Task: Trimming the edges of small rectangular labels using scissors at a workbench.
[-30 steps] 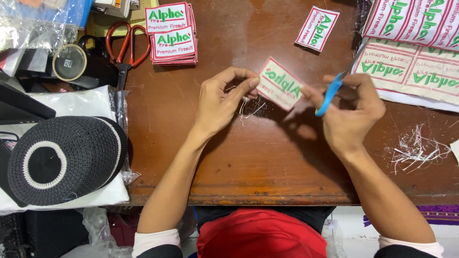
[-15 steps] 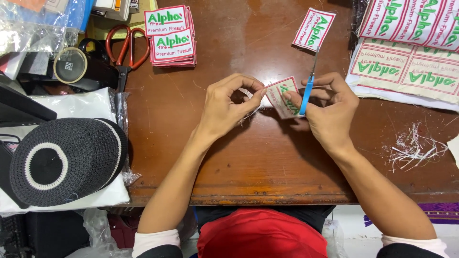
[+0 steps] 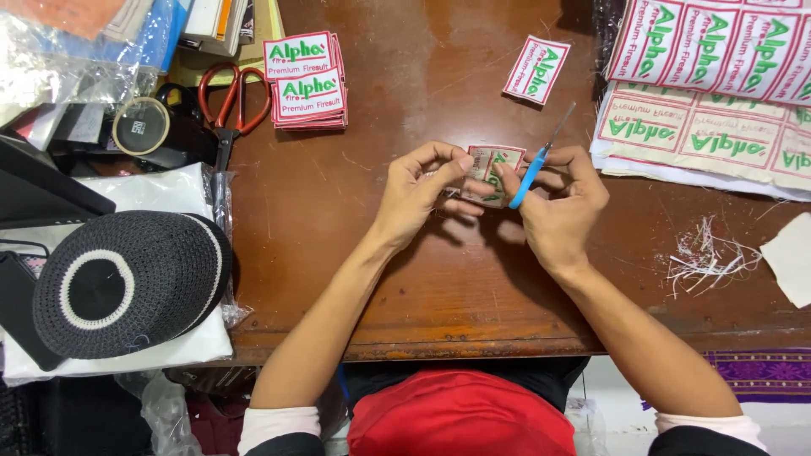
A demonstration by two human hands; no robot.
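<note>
Over the middle of the brown table my two hands hold a small embroidered patch (image 3: 488, 173), white with green lettering and a red border. My left hand (image 3: 418, 192) pinches its left edge between thumb and fingers. My right hand (image 3: 559, 203) grips the right edge and also holds a small blue-handled thread snip (image 3: 536, 164), its metal tip pointing up and away. The patch is tilted and partly hidden by my fingers.
A stack of finished patches (image 3: 306, 80) and red-handled scissors (image 3: 232, 103) lie at the back left. One loose patch (image 3: 536, 69) lies behind my hands. Uncut patch sheets (image 3: 710, 97) fill the back right, thread scraps (image 3: 705, 257) lie right. A black-and-white knitted cap (image 3: 127, 283) rests left.
My hands have drawn closer together. The patch has turned and now sits gripped by both hands, and the blue snip has swung more upright.
</note>
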